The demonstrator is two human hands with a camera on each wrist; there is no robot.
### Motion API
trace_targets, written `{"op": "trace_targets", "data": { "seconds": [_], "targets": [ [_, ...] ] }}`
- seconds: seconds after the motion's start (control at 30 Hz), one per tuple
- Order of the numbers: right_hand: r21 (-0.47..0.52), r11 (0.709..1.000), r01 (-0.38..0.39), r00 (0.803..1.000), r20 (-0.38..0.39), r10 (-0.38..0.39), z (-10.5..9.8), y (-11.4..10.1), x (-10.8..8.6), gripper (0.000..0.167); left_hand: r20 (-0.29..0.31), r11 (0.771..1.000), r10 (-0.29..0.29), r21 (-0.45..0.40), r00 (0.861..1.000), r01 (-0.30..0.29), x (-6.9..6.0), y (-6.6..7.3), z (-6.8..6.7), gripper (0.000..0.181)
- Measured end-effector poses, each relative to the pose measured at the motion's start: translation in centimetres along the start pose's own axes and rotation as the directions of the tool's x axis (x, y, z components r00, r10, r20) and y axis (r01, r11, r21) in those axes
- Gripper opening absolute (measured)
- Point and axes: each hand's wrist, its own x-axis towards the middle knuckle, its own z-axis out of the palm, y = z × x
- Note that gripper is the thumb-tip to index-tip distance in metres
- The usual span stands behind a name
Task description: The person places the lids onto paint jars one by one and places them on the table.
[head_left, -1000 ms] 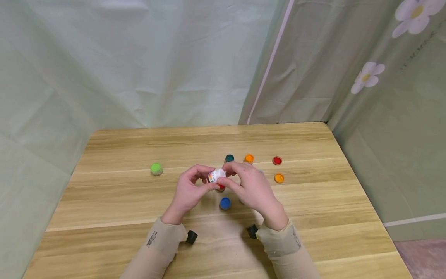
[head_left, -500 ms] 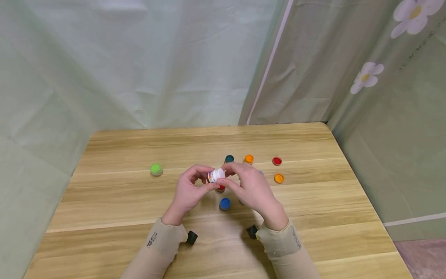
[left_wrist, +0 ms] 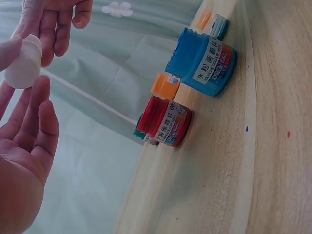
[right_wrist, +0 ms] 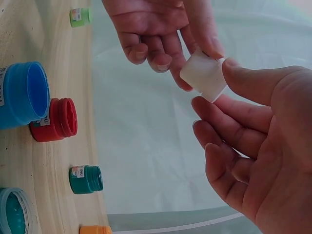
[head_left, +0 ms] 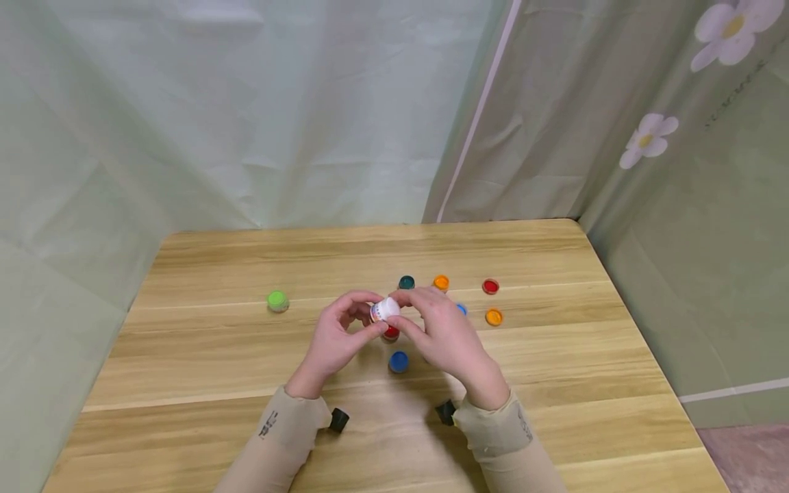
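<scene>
Two hands meet mid-frame on one small white jar (head_left: pixel 385 310), the left hand (head_left: pixel 333 335) gripping it with bent fingers, the right hand (head_left: pixel 446 332) pinching its end. The red jar (left_wrist: pixel 168 122), blue jar (head_left: pixel 398 361) and dark green jar (right_wrist: pixel 84 179) stand uncapped; whether the white one's lid is loose I cannot tell. Room for moving looks widest at lower left, table (head_left: pixel 185 356) edges well apart.

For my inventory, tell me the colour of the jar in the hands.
The jar is white, best seen in the right wrist view.
</scene>
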Motion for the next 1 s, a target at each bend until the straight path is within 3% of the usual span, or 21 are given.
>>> {"op": "trace_targets", "data": {
  "seconds": [0.27,0.57,0.8,1.0],
  "targets": [
    [0.003,1.000,0.007,1.000,-0.004,-0.007,0.0,-0.1,0.1,0.035,0.036,0.998,0.008,-0.059,0.999,-0.006,0.0,0.0,-0.2,0.042],
    [0.035,0.999,-0.023,0.998,-0.050,0.025,-0.3,0.0,0.0,0.040,0.016,0.991,-0.017,-0.129,1.000,0.019,0.0,0.2,-0.6,0.051],
    [0.065,0.998,-0.023,0.998,-0.053,0.027,-0.6,0.5,-0.1,0.036,-0.081,0.997,-0.081,0.003,0.993,0.082,-0.2,0.3,-2.2,0.044],
    [0.051,0.998,-0.044,0.999,-0.027,0.046,-0.8,1.0,-0.7,0.030,-0.125,0.976,-0.113,0.173,0.986,0.134,-0.3,0.3,-5.2,0.044]
  ]
}}
